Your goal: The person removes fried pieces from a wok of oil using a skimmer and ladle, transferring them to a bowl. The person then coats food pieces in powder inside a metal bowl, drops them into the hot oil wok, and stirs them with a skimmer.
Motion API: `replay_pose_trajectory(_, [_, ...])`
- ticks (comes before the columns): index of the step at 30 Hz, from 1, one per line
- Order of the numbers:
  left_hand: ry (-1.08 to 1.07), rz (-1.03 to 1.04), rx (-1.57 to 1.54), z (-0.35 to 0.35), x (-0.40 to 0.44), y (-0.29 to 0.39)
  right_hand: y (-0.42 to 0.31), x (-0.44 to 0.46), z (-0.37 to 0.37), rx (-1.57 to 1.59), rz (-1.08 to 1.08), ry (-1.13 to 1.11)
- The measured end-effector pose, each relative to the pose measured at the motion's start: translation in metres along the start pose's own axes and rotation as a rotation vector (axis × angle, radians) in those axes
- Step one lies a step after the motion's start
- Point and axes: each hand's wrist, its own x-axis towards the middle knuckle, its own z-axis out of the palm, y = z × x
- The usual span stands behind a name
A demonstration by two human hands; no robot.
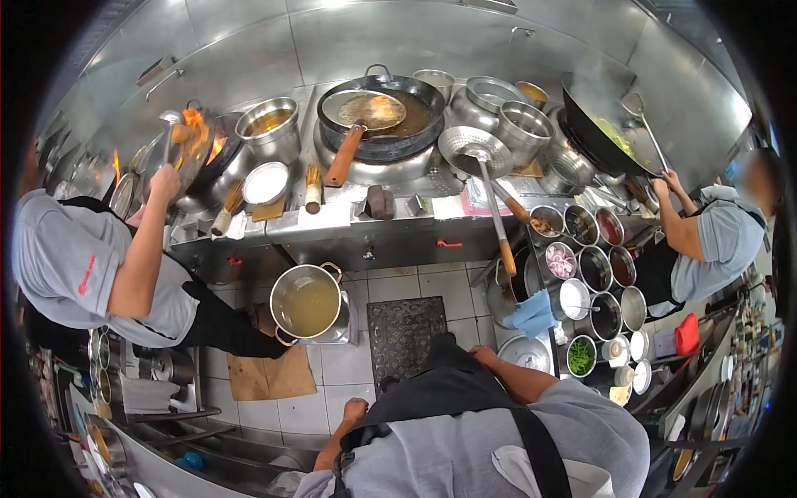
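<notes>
My left hand (355,409) hangs low in front of my apron, fingers curled into a loose fist with nothing visible in it. The tall pot of cloudy liquid (305,307) stands beyond it, apart from the hand. At my other side, my right hand (484,355) is loosely closed, left of a round metal lid (525,355). Ahead, a wok (425,148) of dark liquid sits on the stove. Across its rim lies a wood-handled mesh strainer (341,158). A perforated ladle (475,149) rests to the right, its handle pointing toward me.
A co-worker at left (91,257) tosses food above flames. Another person at right (714,232) holds a tilted wok (598,133) and a ladle. Seasoning containers (594,266) fill the right counter, with a blue cloth (531,314) beside them. A dark mat (406,336) lies on the floor.
</notes>
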Motion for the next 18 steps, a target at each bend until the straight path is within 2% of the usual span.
replay_pose_trajectory(2, [0.123, -0.310, -0.600, -0.001, 0.000, 0.008, 0.003, 0.003, 0.006, 0.022, 0.005, 0.004])
replay_pose_trajectory(5, [0.073, -0.353, -0.584, -0.002, 0.006, 0.008, -0.009, -0.002, 0.000, 0.037, 0.041, -0.031])
replay_pose_trajectory(8, [0.121, -0.541, -0.770, -0.007, -0.004, 0.013, -0.018, -0.008, -0.004, 0.077, 0.054, -0.030])
replay_pose_trajectory(12, [0.120, -0.663, -0.728, -0.025, -0.025, 0.021, -0.012, 0.006, 0.006, 0.042, 0.089, -0.066])
replay_pose_trajectory(18, [0.085, -0.690, -0.737, -0.011, -0.044, -0.009, -0.018, -0.001, 0.010, 0.060, 0.090, -0.053])
